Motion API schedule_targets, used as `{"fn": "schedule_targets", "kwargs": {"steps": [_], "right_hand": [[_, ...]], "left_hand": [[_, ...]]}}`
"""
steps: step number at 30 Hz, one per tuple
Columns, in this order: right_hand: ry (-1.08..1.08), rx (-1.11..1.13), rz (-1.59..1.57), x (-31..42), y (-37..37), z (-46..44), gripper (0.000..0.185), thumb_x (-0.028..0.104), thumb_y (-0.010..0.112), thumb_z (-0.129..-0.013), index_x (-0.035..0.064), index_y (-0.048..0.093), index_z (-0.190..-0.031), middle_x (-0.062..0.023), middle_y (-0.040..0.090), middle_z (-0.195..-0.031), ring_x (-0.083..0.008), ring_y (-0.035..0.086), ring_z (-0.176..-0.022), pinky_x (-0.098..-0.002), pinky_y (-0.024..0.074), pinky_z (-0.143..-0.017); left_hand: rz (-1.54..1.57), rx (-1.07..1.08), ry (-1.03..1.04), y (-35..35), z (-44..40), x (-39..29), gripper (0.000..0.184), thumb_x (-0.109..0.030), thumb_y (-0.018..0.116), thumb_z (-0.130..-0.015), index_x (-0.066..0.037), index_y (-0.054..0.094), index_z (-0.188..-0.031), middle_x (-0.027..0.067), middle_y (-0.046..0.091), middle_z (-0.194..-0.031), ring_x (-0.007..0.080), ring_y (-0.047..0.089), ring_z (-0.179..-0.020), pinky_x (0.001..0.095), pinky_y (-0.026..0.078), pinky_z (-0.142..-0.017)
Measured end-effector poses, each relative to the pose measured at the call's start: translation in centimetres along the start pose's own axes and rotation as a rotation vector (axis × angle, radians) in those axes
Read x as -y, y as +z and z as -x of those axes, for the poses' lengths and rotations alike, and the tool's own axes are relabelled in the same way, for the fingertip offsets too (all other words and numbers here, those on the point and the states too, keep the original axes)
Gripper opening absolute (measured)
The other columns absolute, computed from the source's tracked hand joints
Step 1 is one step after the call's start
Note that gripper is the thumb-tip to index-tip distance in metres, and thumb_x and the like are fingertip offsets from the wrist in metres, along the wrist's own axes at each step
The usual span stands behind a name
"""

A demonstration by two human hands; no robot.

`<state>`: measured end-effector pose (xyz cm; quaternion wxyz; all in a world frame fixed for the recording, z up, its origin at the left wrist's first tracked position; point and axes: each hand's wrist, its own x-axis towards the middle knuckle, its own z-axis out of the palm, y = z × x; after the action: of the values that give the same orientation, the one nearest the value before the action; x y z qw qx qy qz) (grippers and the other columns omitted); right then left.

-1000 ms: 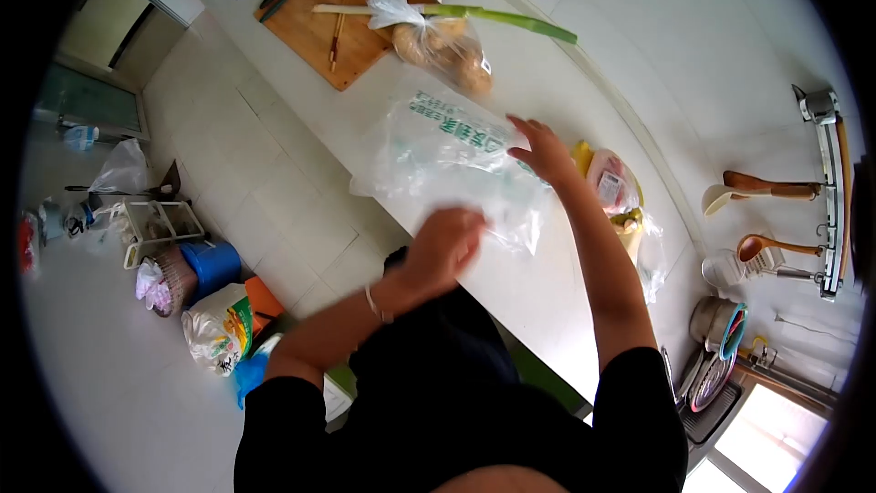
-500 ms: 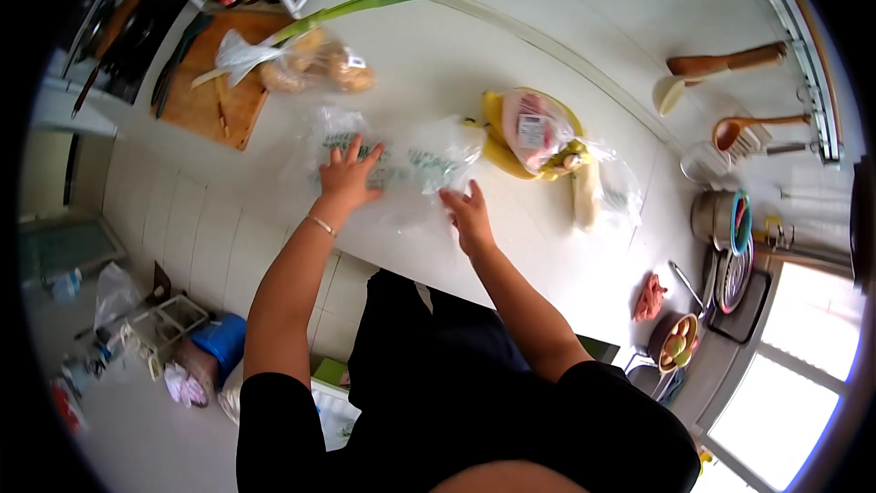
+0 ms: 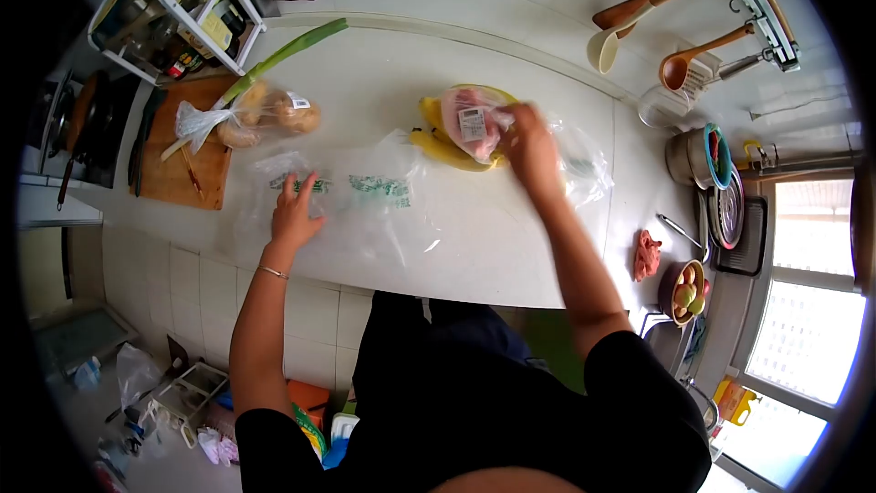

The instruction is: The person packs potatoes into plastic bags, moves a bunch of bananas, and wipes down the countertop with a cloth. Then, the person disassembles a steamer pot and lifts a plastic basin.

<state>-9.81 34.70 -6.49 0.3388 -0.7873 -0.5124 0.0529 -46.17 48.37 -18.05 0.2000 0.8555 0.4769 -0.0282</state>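
A clear plastic bag with green print [image 3: 379,190] lies flat on the white counter. My left hand [image 3: 293,219] rests on its left part, fingers spread. To the right, my right hand [image 3: 532,151] reaches the right end of a wrapped pack of meat [image 3: 470,119] with a white label. Motion blurs its fingers, so their grip is unclear. The meat lies on yellow bananas [image 3: 447,152]. Another clear plastic bag [image 3: 586,169] is beside my right wrist.
At the left, a bag of round brown vegetables [image 3: 287,113] and a long green onion [image 3: 290,53] lie by a wooden cutting board [image 3: 203,184]. A bottle rack [image 3: 214,23] stands behind. Utensils [image 3: 683,68] hang at the right, above pots [image 3: 686,157] and a fruit bowl [image 3: 683,292].
My right hand has left the printed bag and moved right and away from me to the meat pack. My left hand stays on the bag. The head view has shifted.
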Motion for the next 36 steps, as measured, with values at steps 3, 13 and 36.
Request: {"fn": "schedule_targets", "kwargs": {"steps": [3, 13, 36], "right_hand": [[0.221, 0.541, 0.55, -3.9, -1.4, -5.5, 0.047, 0.048, 0.055, -0.081, 0.0062, 0.061, -0.102, -0.0145, 0.066, -0.088, -0.0306, 0.062, -0.085, -0.0392, 0.0487, -0.074], [0.111, 0.604, -0.388, 6.6, 2.4, -16.0, 0.023, 0.024, 0.059, -0.084, 0.0003, 0.06, -0.085, -0.0034, 0.058, -0.076, -0.0128, 0.052, -0.068, -0.0296, 0.0434, -0.063], [-0.661, 0.611, 0.031, 22.5, 40.9, -14.8, 0.031, 0.021, 0.05, -0.087, 0.0047, 0.058, -0.112, -0.0162, 0.06, -0.107, -0.0256, 0.057, -0.098, -0.0374, 0.0437, -0.087]], "left_hand": [[0.071, -0.091, 0.027, 1.8, 0.3, 1.3, 0.067, -0.024, 0.075, -0.067, -0.019, 0.044, -0.126, 0.0174, 0.036, -0.13, 0.0364, 0.043, -0.113, 0.0434, 0.042, -0.09], [-0.033, -0.205, 0.149, 2.3, 0.9, 1.5, 0.053, -0.026, 0.072, -0.069, -0.014, 0.052, -0.115, 0.0161, 0.05, -0.113, 0.0355, 0.045, -0.11, 0.0456, 0.044, -0.085], [0.177, -0.303, -0.023, 3.4, 3.9, -2.0, 0.053, -0.02, 0.066, -0.069, -0.011, 0.053, -0.12, 0.0128, 0.048, -0.119, 0.0286, 0.043, -0.11, 0.0394, 0.038, -0.088]]}}
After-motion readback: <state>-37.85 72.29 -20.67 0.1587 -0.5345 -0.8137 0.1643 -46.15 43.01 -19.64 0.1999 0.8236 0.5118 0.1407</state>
